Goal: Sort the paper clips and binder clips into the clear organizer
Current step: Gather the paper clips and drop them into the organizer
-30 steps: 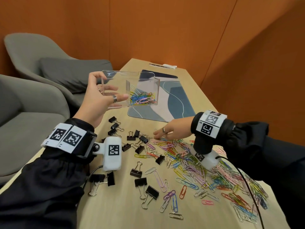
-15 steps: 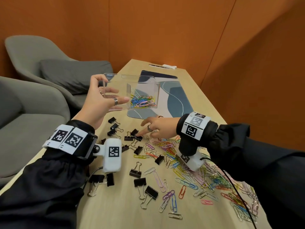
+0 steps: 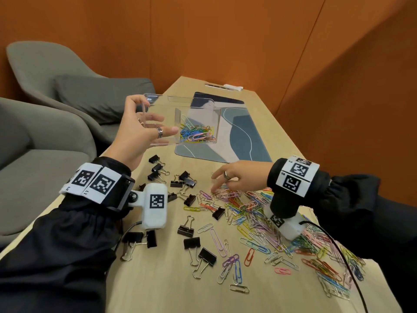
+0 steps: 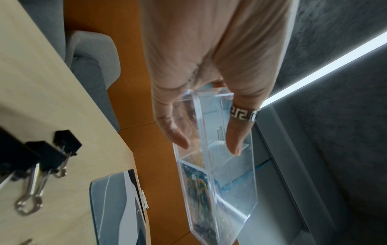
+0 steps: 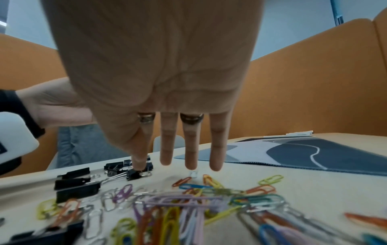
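Note:
My left hand (image 3: 149,123) holds the clear organizer (image 3: 196,114) in the air above the table's left side, thumb and fingers gripping its left end (image 4: 209,145). Several coloured paper clips (image 3: 196,135) lie in its right compartment; the left compartment looks empty. My right hand (image 3: 220,184) hovers over the far left edge of the big paper clip pile (image 3: 270,222). Its fingers (image 5: 188,149) hang straight down, tips at the clips, holding nothing. Black binder clips (image 3: 182,181) lie scattered to the left of the pile, more nearer to me (image 3: 200,251).
A blue-grey desk mat (image 3: 243,132) lies beyond the clips, under the lifted organizer's right end. Grey armchairs (image 3: 45,109) stand left of the table. A small white item (image 3: 232,87) lies at the far end. Orange walls close in behind and on the right.
My right hand reached left to the binder clips half a second ago, then drew back right to the paper clip pile's edge. The left hand keeps the organizer raised, almost still.

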The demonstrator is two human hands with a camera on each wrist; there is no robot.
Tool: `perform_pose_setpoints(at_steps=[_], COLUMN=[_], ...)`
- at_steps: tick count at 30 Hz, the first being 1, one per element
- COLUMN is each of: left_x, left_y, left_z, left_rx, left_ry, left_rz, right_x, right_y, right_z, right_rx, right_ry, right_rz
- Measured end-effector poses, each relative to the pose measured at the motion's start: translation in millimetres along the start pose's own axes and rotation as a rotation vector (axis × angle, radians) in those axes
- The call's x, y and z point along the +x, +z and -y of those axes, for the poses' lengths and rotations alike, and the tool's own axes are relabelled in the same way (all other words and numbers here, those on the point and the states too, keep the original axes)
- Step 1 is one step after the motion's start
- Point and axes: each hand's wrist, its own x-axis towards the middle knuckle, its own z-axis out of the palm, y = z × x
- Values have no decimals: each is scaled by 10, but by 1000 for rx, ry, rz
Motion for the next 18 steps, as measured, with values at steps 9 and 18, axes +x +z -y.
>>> perform_pose_setpoints(at_steps=[9, 18], left_x=[-32, -51], left_y=[27, 47], left_z=[-21, -34], left_rx=[5, 6], left_ry=[-19, -24], left_rz=[18, 26], right_x=[41, 51], right_y=[108, 152], right_z=[108, 364], right_rx=[45, 182], right_ry=[-111, 14], right_rz=[10, -58])
